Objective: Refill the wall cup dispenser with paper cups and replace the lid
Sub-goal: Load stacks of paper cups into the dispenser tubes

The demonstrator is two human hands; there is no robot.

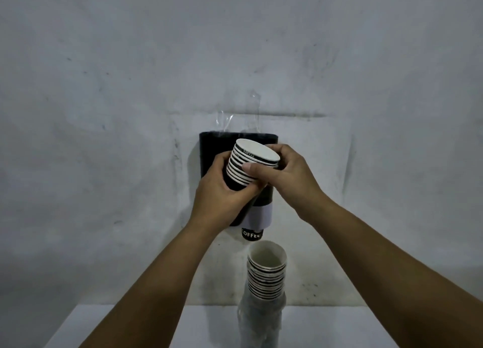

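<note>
Mid-refill, both hands, left hand (222, 190) and right hand (285, 175), grip a nested cup stack (248, 164) before the wall dispenser (209, 149); next, I judge, lowering it into the dispenser's top at 12 o'clock.

Down at the bottom sits a pale table (104, 326), its far edge tight against the wall. One thing stands on it: an upright stack of paper cups (264, 290), mouths up, lower half in clear plastic, near the far edge.

Tilted nested cup stack (248, 164) before black wall dispenser (211, 149)
</note>
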